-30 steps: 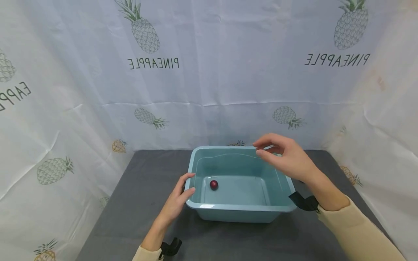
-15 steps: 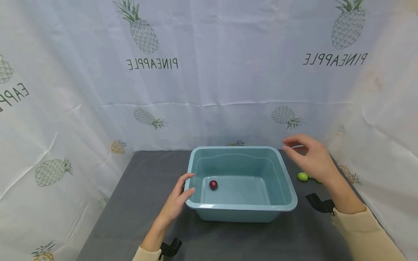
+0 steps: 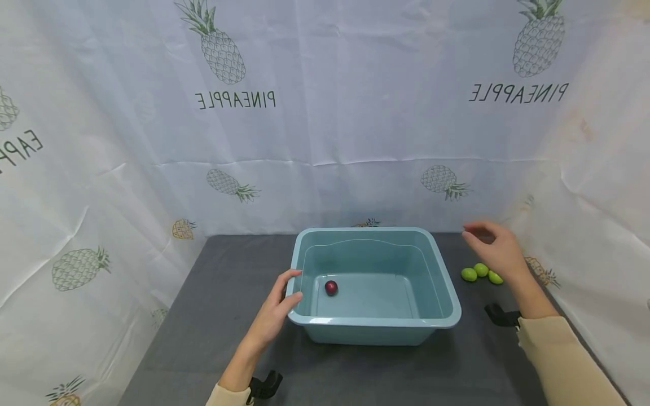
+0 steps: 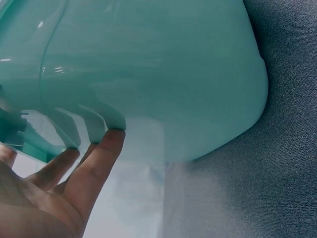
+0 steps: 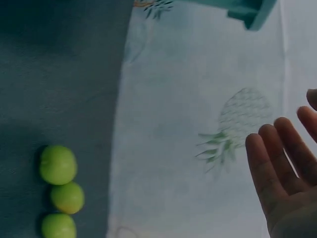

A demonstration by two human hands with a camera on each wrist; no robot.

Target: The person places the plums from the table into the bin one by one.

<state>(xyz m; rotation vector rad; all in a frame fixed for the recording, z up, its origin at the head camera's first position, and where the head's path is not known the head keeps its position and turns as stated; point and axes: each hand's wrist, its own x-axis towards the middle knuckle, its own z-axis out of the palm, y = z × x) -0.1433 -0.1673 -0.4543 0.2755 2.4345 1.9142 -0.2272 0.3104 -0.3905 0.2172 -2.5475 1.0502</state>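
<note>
A light blue-green plastic tub [image 3: 376,322] stands on the dark grey table. On its floor, left of the middle, lies a small round dark red fruit [image 3: 331,288]. My left hand [image 3: 271,316] holds the tub's left rim; the left wrist view shows its fingers [image 4: 96,171] against the outer wall under the rim. To the right of the tub, my right hand [image 3: 497,248] is raised with bent, parted fingers and holds nothing. Close below it lie three small round green fruits [image 3: 469,274], which appear in a row in the right wrist view.
White cloth [image 3: 325,129] printed with pineapples hangs behind the table and along both sides. The grey table surface [image 3: 203,316] extends left and in front of the tub. A black strap [image 3: 503,316] sits at my right wrist.
My right hand has moved right, from over the tub's right rim to above the table beside it. The green fruits have come into view. My left hand and the tub have stayed put.
</note>
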